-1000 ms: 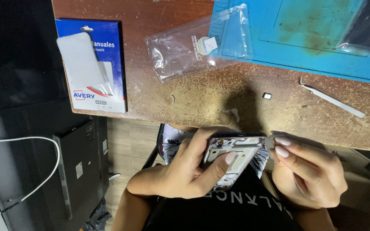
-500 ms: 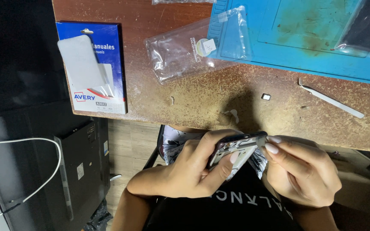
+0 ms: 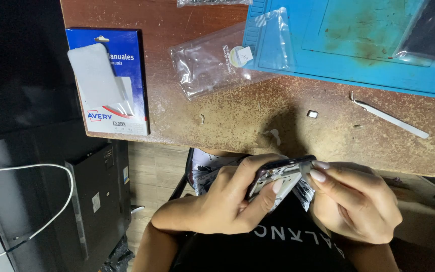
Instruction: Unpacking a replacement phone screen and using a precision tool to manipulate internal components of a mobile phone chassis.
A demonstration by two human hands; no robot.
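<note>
Just below the table's front edge, over my lap, I hold an opened phone (image 3: 282, 174) with its inner frame showing. My left hand (image 3: 227, 201) wraps it from below, thumb pressed on its lower edge. My right hand (image 3: 353, 201) pinches its right end with the fingertips. The phone is tilted edge-on toward me, so its inside is mostly hidden.
On the worn brown table (image 3: 237, 116) lie metal tweezers (image 3: 388, 117), a tiny square part (image 3: 312, 114), a clear plastic bag (image 3: 217, 60), a blue work mat (image 3: 348, 40) and a blue label pack (image 3: 112, 80). A dark cabinet (image 3: 91, 201) with a white cable stands left.
The phone has turned from lying fairly flat with its inside facing me to nearly edge-on. Both hands shifted slightly with it; my right fingertips moved onto its end.
</note>
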